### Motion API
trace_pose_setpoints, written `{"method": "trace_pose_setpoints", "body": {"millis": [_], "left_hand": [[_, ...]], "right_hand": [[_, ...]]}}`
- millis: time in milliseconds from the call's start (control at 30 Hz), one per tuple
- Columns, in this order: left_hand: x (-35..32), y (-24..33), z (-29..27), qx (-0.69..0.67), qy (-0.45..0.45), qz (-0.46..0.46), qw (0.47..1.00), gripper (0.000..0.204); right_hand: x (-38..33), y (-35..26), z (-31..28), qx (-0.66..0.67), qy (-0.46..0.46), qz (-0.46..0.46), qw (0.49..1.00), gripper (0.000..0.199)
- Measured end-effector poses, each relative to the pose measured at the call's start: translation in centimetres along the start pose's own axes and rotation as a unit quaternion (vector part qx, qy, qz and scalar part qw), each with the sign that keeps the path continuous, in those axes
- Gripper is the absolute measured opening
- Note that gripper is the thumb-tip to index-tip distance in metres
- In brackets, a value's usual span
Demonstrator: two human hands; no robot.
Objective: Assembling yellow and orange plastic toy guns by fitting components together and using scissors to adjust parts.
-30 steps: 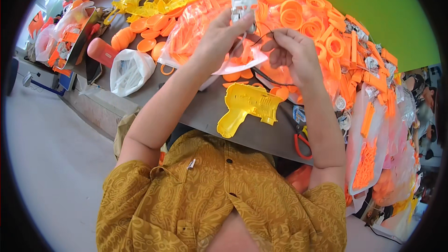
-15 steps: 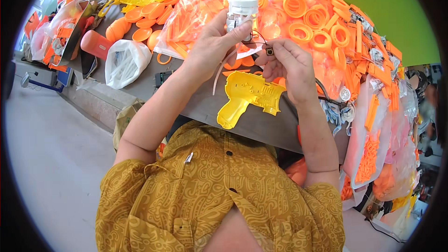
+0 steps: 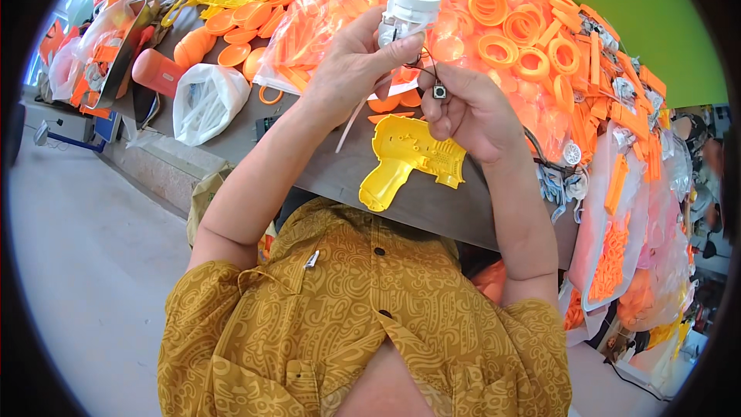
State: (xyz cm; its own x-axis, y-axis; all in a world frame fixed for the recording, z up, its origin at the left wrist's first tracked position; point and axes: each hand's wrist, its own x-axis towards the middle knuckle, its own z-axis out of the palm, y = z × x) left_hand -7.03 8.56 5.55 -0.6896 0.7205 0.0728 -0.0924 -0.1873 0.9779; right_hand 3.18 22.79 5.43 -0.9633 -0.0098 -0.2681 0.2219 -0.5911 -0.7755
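One white bag [image 3: 210, 104]: well left of the yellow half-shell [image 3: 400, 156], on the surface [image 3: 328, 177], with pale strips inside.
Left hand [image 3: 351, 69]: above and left of the half-shell, grip wrapped around the white unit.
White unit [image 3: 410, 12]: round-topped, above the half-shell.
Half-shell: hollow side up, holding neither handled part; work looks partway, wires strung between the parts, both left outside.
Square dark part [image 3: 439, 92]: above the half-shell's right end, on dark wires [image 3: 428, 66]; their join at the unit is unclear.
Right hand [image 3: 477, 108]: above and right of the half-shell, fingertips pinching wires and part.
Orange rings [image 3: 532, 63]: heaped beyond the half-shell, to its right.
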Motion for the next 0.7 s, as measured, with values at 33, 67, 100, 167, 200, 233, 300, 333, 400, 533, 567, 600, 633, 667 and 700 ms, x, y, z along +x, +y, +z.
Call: {"method": "trace_pose_setpoints", "body": {"millis": [33, 67, 100, 167, 200, 233, 300, 333, 400, 533, 567, 600, 633, 667, 700], "left_hand": [[0.0, 0.0, 0.0, 0.0, 0.0, 0.0, 1.0, 0.034], [0.0, -0.1, -0.1, 0.036, 0.01, 0.012, 0.999, 0.034], [0.0, -0.2, -0.1, 0.073, 0.019, 0.024, 0.997, 0.034], [-0.2, -0.4, 0.0, 0.13, 0.025, 0.073, 0.988, 0.035], [-0.2, -0.6, 0.1, 0.187, 0.033, 0.123, 0.974, 0.036], [-0.3, -0.8, 0.2, 0.187, 0.032, 0.122, 0.974, 0.036], [-0.6, -1.1, 0.5, 0.291, 0.06, 0.171, 0.939, 0.035], [-0.5, -1.5, 0.6, 0.29, 0.06, 0.169, 0.94, 0.035], [-0.2, -2.4, 0.7, 0.174, 0.045, 0.148, 0.973, 0.033], [-1.0, -2.2, 0.9, 0.101, 0.011, 0.076, 0.992, 0.032], [-1.1, -2.2, 1.0, 0.112, -0.008, 0.054, 0.992, 0.032], [-1.3, -2.3, 1.1, 0.123, -0.027, 0.032, 0.991, 0.033], [-1.4, -3.0, 0.9, 0.122, -0.026, 0.027, 0.992, 0.033], [-1.5, -3.9, 0.7, 0.139, -0.045, 0.043, 0.988, 0.033], [-1.5, -4.3, 0.6, 0.155, -0.065, 0.061, 0.984, 0.034]], "right_hand": [[0.0, 0.2, -0.1, 0.0, 0.0, 0.0, 1.0, 0.025], [0.0, 0.4, -0.3, 0.007, -0.021, -0.007, 1.0, 0.024], [-0.1, 0.6, -0.4, 0.014, -0.041, -0.014, 0.999, 0.024], [-0.3, 0.6, -0.2, -0.026, -0.012, -0.037, 0.999, 0.023], [-0.3, 0.6, 0.0, -0.067, 0.015, -0.06, 0.996, 0.022], [-0.4, 0.6, 0.3, -0.067, 0.016, -0.06, 0.996, 0.022], [-0.5, 0.9, 1.1, -0.221, 0.155, -0.117, 0.956, 0.018], [-0.5, 1.1, 1.2, -0.22, 0.155, -0.115, 0.956, 0.018], [-0.7, 1.4, 1.3, -0.326, 0.217, -0.217, 0.894, 0.015], [-1.7, 2.1, 0.5, -0.292, 0.231, -0.207, 0.905, 0.015], [-2.1, 2.4, 0.0, -0.263, 0.221, -0.173, 0.923, 0.015], [-2.3, 2.7, -0.3, -0.234, 0.211, -0.138, 0.939, 0.015], [-2.7, 3.0, -0.2, -0.233, 0.212, -0.133, 0.94, 0.015], [-3.2, 3.5, 0.0, -0.219, 0.198, -0.087, 0.952, 0.015], [-3.7, 3.8, 0.2, -0.204, 0.183, -0.043, 0.961, 0.016]]}}
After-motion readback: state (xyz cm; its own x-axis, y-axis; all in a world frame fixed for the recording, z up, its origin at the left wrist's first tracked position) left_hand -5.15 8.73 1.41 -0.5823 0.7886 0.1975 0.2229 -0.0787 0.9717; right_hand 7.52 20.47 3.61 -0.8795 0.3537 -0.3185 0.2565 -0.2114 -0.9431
